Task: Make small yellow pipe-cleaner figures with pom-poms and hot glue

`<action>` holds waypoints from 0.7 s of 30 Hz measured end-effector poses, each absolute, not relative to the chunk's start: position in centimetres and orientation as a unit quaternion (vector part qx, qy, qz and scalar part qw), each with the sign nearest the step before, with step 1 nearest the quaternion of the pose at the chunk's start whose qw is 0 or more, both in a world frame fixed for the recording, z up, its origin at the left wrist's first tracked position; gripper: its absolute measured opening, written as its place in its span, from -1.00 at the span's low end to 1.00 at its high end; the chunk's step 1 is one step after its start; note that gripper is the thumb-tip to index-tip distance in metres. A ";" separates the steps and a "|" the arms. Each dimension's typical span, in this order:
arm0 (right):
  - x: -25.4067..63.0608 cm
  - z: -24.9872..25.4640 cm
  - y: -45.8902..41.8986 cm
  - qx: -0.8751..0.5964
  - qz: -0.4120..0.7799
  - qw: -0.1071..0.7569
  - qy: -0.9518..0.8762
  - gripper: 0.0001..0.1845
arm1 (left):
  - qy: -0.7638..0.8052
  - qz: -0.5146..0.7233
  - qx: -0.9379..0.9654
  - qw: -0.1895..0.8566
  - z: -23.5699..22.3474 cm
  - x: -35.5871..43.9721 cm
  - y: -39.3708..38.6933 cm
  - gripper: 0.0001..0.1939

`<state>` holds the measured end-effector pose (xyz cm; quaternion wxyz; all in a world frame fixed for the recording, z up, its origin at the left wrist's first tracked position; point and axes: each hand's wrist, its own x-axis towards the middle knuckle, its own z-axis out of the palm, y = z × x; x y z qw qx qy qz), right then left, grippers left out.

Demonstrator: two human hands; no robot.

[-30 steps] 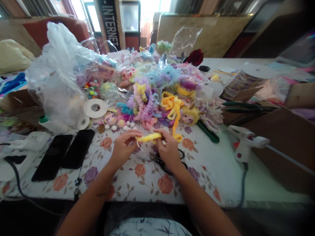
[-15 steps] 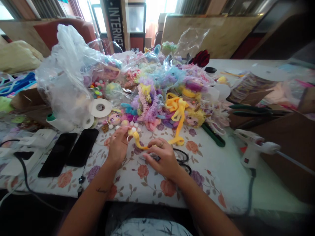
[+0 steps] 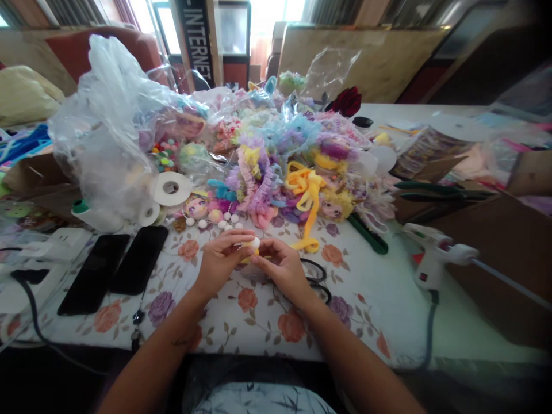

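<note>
My left hand [image 3: 222, 259] is closed around a white ball [image 3: 255, 242], with its fingertips at the near side. Fuzzy yellow ribbon [image 3: 246, 260] shows just under the ball, mostly hidden by my fingers. My right hand [image 3: 282, 267] meets it from the other side, thumb and fingers pinched on the yellow ribbon. Below and behind my right hand lie scissors [image 3: 318, 282], their black handle loops showing. A longer bundle of yellow ribbon [image 3: 308, 198] hangs from the pile, with its tail on the cloth.
White balls on a string [image 3: 202, 223] lie by a doll face [image 3: 196, 207]. Two phones [image 3: 140, 259] rest at left, near a white tape roll [image 3: 171, 188]. A glue gun [image 3: 435, 253] stands at right beside a cardboard box [image 3: 495, 259]. Bagged colourful trinkets [image 3: 276, 132] fill the back.
The yellow strip was stretched between both hands, then hung from the white ball in my left hand. Now my hands are together, with the strip gathered at the ball.
</note>
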<state>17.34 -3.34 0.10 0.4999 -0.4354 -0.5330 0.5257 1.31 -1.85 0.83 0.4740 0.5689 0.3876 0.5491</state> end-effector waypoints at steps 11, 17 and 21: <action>17.8 1.0 -3.4 -0.477 0.469 0.509 -0.542 -0.78 | 0.423 0.539 0.538 0.491 0.7 1.5 -2.1 -0.88; 17.8 0.8 -3.4 -0.507 0.407 0.498 -0.573 -0.88 | 0.448 0.513 0.540 0.495 0.7 1.5 -2.1 -0.83; 17.6 0.6 -3.5 -0.478 0.290 0.512 -0.652 -0.91 | 0.393 0.527 0.547 0.519 0.4 1.4 -1.9 -0.60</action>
